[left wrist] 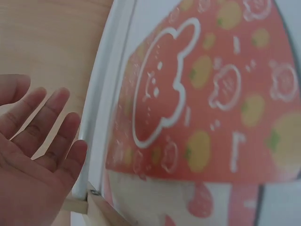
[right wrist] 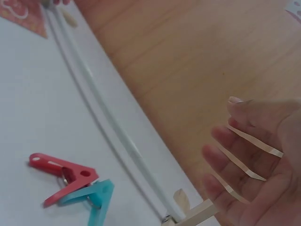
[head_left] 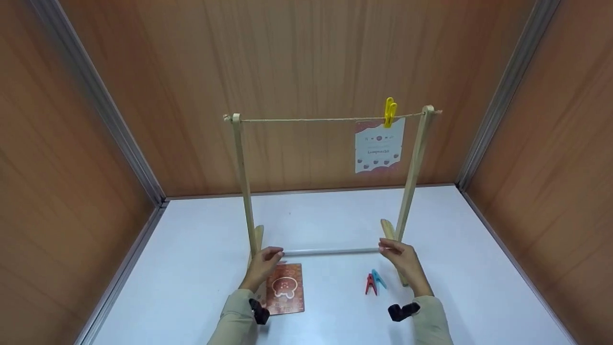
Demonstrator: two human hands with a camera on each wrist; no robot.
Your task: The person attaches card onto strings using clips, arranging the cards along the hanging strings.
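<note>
A wooden frame has a left post (head_left: 243,172), a right post (head_left: 413,172) and a pale lower bar (head_left: 330,251). My left hand (head_left: 262,268) is beside the bar's left end, its fingers loosely extended in the left wrist view. At the other end is my right hand (head_left: 407,263); the right wrist view shows its fingers relaxed and apart, holding nothing. Just by the left hand lies a red card (head_left: 286,290) with a white bear outline, over a paler card with strawberries (left wrist: 202,200). Red (head_left: 370,283) and blue (head_left: 379,278) clothespins lie near the right hand.
A string (head_left: 306,120) runs between the post tops. From it hangs a white and pink card (head_left: 379,148), held by a yellow clothespin (head_left: 390,112) near the right post. Wooden walls (head_left: 306,57) enclose the white table (head_left: 335,306) at the back and sides.
</note>
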